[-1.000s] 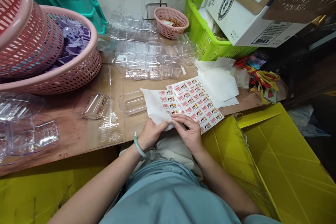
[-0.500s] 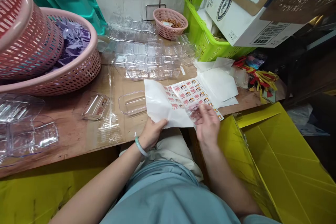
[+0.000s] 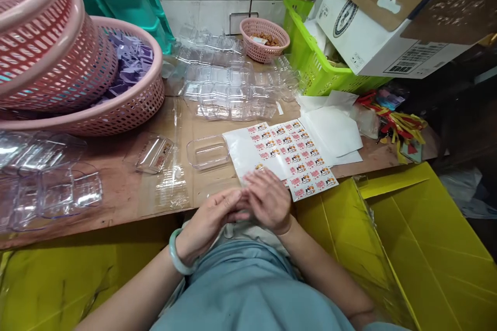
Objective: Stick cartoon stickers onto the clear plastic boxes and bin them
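My left hand [image 3: 212,217], with a pale green bangle [image 3: 179,256] on its wrist, meets my right hand [image 3: 268,199] at the table's front edge. The right fingers are stretched out and slightly smeared, lying partly over the left fingertips. The left fingers are loosely extended; nothing clear shows in either hand. Just beyond the hands lie sticker sheets [image 3: 289,151] with cat pictures and red print, on a white backing sheet [image 3: 241,151]. A small cat print shows right above my right fingertips; whether it is on the sheet or a finger I cannot tell. A clear plastic tray [image 3: 207,153] lies to the left.
Another clear plastic box [image 3: 155,154] bears a cat sticker. Clear packs [image 3: 227,85] cover the table's back. Pink baskets [image 3: 128,114] with purple pieces stand left; a small pink basket [image 3: 264,41] and green crate [image 3: 306,57] stand behind. Blank white sheets [image 3: 337,132] lie right.
My hands have left the sheets and come together nearer my body. The lifted backing sheet and sticker sheet now lie flat on the table. The view has shifted slightly.
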The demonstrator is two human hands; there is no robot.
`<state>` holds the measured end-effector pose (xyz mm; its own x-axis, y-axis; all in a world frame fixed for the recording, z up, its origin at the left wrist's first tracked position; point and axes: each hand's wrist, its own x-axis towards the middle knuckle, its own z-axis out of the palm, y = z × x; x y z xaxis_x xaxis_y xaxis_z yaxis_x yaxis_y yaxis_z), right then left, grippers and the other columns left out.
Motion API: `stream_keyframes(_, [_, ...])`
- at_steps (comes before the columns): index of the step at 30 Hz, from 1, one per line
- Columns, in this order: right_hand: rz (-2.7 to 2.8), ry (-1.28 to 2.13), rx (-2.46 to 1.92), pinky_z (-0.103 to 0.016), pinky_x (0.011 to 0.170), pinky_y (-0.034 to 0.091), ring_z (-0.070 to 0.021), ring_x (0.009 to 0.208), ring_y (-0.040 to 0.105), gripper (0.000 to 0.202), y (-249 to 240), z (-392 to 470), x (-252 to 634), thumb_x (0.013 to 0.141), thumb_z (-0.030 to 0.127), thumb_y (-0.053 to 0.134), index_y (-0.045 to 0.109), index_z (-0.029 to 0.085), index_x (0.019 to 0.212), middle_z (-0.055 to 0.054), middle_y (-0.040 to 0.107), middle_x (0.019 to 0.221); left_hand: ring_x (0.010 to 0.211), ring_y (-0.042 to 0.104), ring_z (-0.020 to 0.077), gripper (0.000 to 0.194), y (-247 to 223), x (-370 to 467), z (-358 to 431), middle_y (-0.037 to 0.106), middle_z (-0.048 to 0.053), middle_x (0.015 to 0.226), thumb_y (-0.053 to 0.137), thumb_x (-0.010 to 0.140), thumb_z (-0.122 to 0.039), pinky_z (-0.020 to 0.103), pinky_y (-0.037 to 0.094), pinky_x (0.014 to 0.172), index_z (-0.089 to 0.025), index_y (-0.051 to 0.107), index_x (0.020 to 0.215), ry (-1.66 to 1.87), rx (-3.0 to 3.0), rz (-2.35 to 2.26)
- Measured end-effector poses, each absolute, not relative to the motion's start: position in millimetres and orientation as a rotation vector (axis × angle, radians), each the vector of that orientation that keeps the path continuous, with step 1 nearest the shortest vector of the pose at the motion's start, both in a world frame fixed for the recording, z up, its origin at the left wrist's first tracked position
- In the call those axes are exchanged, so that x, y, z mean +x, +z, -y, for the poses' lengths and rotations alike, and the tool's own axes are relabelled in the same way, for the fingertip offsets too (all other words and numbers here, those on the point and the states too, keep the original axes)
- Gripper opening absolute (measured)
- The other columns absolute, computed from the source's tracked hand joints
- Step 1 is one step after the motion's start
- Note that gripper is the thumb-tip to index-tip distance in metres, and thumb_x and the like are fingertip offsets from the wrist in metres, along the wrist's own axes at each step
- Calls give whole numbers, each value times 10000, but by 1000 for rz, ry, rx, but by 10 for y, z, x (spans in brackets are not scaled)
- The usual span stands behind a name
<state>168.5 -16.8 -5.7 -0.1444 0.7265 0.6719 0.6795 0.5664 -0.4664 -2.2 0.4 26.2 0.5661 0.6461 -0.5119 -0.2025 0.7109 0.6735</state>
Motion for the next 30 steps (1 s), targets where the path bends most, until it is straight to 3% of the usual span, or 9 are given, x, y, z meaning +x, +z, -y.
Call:
stream_keyframes(4, [1889,243,-1117,-477,1069,433,-249,1214,572,399,-70,204,1529,821,170,649,588,276,1200,-71,658,1244,897,631,139,241,175,-36,-51,703,45,950,711,782,-366,231,526,801,-175,708,929,820,522,-908])
stream_keyframes(7, [1454,647,-1236,-440,979,500,-249,1154,587,531,-5,148,1498,816,291,681,477,268,1306,-114,572,1305,932,614,163,227,127,-95,-91,685,56,972,674,814,-366,292,531,848,-160,707,904,853,563,-923])
stream_keyframes(11, [927,1454,-1263,-313,719,548,-169,836,642,504,51,-6,1497,832,478,633,473,254,1255,-66,612,1064,910,617,174,225,155,-177,-126,668,42,908,630,844,-375,341,509,901,-156,673,823,843,778,-865])
stream_keyframes(13, [865,1652,-1253,-282,699,521,-161,825,624,483,90,-82,1518,802,519,653,540,244,1182,-41,621,984,908,621,179,229,191,-212,-158,670,42,900,602,862,-377,349,491,920,-158,655,821,820,920,-861])
stream_keyframes(17, [1089,1543,-1291,-272,803,484,-162,950,574,388,238,-190,1633,756,468,722,660,262,1080,-29,612,1083,940,618,196,245,271,-286,-239,678,70,929,550,892,-358,330,480,899,-151,644,800,790,1310,-838])
stream_keyframes(22, [1272,1403,-1331,-294,756,497,-146,744,580,187,351,-319,1823,739,383,753,709,201,734,-16,653,778,888,627,205,233,274,-293,-434,696,100,944,521,904,-319,352,490,846,-155,676,965,863,1854,-956])
stream_keyframes(25, [896,1291,-1316,-274,703,530,-121,699,586,219,288,-415,1881,697,391,783,674,212,760,9,646,787,1061,559,279,364,246,-245,-714,661,141,1108,602,844,-321,444,426,956,-155,623,1168,984,2194,-1195])
stream_keyframes(27, [719,1349,-1257,-283,722,554,-125,751,621,266,220,-472,1879,677,398,795,654,224,821,11,654,861,1174,481,329,531,249,-243,-935,604,146,1228,670,776,-303,497,365,1016,-185,561,1282,828,2334,-1229])
stream_keyframes(30, [624,1439,-1204,-300,774,565,-137,833,653,321,143,-527,1821,671,400,795,635,226,888,-3,652,985,1138,481,341,625,289,-349,-1155,593,130,1177,723,697,-298,512,362,1008,-219,566,1297,624,2278,-1261])
